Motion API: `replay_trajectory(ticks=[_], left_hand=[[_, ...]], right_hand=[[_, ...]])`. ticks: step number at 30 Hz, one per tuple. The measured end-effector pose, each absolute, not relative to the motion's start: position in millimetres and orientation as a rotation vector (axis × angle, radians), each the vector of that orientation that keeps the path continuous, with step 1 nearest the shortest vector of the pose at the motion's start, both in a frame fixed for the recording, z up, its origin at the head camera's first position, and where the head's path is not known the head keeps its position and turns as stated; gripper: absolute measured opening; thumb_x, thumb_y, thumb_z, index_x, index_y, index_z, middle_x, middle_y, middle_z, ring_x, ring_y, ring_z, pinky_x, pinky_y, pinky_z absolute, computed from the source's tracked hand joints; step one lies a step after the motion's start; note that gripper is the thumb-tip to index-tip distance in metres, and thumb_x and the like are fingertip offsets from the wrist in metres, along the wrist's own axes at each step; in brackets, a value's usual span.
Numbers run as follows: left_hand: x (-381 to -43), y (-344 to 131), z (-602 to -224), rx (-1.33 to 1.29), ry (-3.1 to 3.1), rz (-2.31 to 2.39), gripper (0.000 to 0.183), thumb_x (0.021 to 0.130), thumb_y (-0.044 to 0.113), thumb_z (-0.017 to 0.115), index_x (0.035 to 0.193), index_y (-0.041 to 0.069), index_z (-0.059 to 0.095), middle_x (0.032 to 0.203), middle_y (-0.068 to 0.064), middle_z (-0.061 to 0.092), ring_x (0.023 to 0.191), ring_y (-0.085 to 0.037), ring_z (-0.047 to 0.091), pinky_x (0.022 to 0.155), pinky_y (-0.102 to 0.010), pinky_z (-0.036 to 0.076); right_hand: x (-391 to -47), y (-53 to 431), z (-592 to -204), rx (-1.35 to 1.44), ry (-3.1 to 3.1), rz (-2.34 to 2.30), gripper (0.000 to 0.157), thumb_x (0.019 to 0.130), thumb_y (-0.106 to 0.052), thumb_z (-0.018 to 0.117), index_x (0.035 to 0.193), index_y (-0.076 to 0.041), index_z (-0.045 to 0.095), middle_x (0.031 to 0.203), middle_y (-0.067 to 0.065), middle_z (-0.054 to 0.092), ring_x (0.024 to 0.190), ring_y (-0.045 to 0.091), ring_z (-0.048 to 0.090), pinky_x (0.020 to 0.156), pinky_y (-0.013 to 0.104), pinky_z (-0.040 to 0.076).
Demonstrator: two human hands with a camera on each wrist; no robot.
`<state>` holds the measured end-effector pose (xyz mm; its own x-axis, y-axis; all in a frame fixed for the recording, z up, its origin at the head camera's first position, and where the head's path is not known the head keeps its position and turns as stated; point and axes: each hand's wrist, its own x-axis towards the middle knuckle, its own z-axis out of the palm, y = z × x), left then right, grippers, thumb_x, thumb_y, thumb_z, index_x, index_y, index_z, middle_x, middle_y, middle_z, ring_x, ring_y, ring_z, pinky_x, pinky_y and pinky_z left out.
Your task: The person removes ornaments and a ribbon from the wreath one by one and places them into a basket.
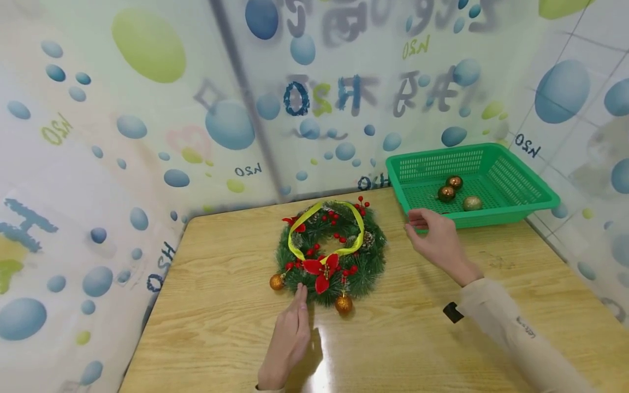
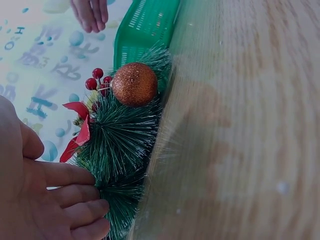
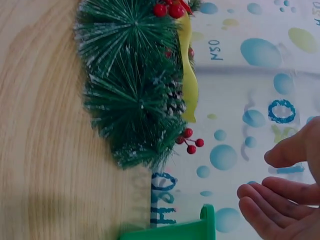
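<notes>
A green Christmas wreath (image 1: 368,275) lies on the table, with red berries, pine cones and a red artificial flower (image 1: 321,277). A yellow ribbon (image 1: 361,218) loops over its top. Two glittery orange-gold baubles, one at the front (image 1: 344,304) and one at the left (image 1: 277,281), hang at its edge. My left hand (image 1: 289,339) has its fingers straight, the tips at the wreath's front edge; in the left wrist view they seem to touch the green needles (image 2: 125,135). Beside the basket's near left corner, my right hand (image 1: 439,243) is raised with loosely bent fingers, holding nothing.
A green plastic basket (image 1: 533,204) stands at the back right with two shiny brown baubles (image 1: 446,193) and a pale gold one (image 1: 472,203) inside. The wooden table (image 1: 221,305) meets a patterned wall covering (image 1: 314,147) at its back and sides.
</notes>
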<state>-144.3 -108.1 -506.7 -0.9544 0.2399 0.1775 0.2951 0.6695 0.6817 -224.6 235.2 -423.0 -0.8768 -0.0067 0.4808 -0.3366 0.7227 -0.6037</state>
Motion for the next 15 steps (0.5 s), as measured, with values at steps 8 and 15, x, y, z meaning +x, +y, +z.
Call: replay_trajectory(ticks=[8, 15], left_hand=[[-144.2, -108.8, -505.9, -0.442, -2.813, -1.154, 0.049, 0.113, 0.02, 0.025, 0.15, -0.01, 0.037, 0.158, -0.026, 0.034, 0.144, -0.042, 0.039, 0.119, -0.05, 0.036], [-143.9, -108.6, -505.4, -0.442, -2.825, -1.163, 0.049, 0.113, 0.02, 0.025, 0.15, -0.01, 0.036, 0.159, -0.025, 0.032, 0.145, -0.042, 0.038, 0.119, -0.05, 0.035]], right_hand=[[-224.4, 218.4, -434.1, 0.329, -2.496, 1.012, 0.024, 0.093, -0.002, 0.067, 0.115, 0.008, 0.067, 0.107, 0.026, 0.071, 0.094, 0.037, 0.071, 0.082, 0.052, 0.063], [-219.1, 204.5, -440.0, 0.372, -2.521, 0.999, 0.025, 0.093, -0.004, 0.068, 0.116, 0.006, 0.067, 0.108, 0.023, 0.072, 0.093, 0.035, 0.072, 0.081, 0.049, 0.064]])
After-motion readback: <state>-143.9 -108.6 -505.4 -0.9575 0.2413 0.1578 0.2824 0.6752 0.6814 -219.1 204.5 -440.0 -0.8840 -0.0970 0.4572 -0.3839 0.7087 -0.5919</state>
